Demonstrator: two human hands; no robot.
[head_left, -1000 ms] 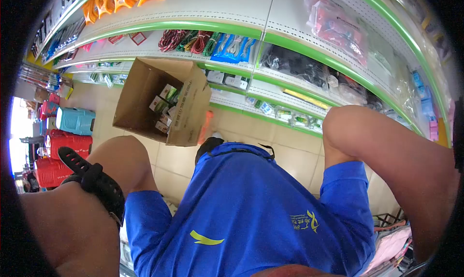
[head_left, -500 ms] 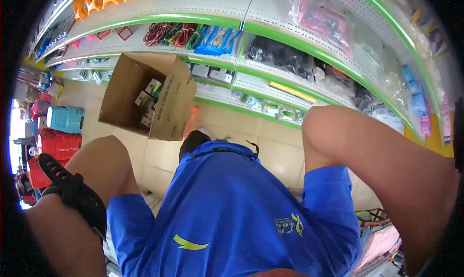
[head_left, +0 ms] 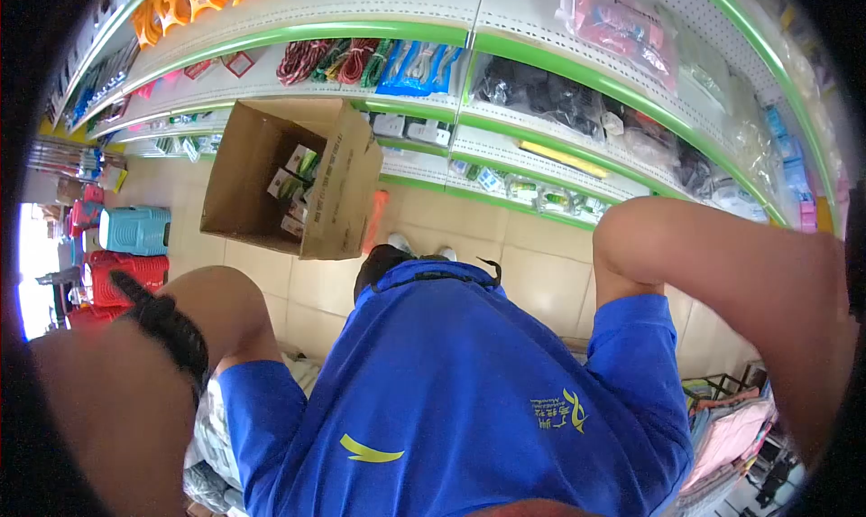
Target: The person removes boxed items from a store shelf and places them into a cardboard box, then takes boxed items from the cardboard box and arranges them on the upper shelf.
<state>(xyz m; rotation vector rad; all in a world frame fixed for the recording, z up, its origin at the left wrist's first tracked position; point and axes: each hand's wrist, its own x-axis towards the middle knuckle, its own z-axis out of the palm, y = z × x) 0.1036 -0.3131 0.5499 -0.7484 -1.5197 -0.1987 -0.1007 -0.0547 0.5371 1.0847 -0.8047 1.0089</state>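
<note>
Neither of my hands shows; both arms are raised, bent at the elbow, and run out of the frame at the sides. A black strap (head_left: pixel 167 327) is round the arm on the left. Below my chest, in a blue shirt (head_left: pixel 451 373), the floor and my shoes (head_left: pixel 400 242) can be seen. An open cardboard box (head_left: pixel 347 192) stands left of centre by the shelves, with several small white and green packets (head_left: pixel 293 179) inside. What my hands hold or touch is hidden.
Green-edged shelves (head_left: pixel 379 30) cross the top and right, bearing rope bundles (head_left: pixel 302 61), blue packs (head_left: pixel 419 68) and bagged goods. Teal (head_left: pixel 135 230) and red baskets (head_left: pixel 126 273) stand at the left. Folded pink cloth (head_left: pixel 732 431) lies at the lower right.
The view has shifted slightly, so the box and shelves sit a little left and higher than a second ago. The strapped arm has moved a little; both hands stay out of frame.
</note>
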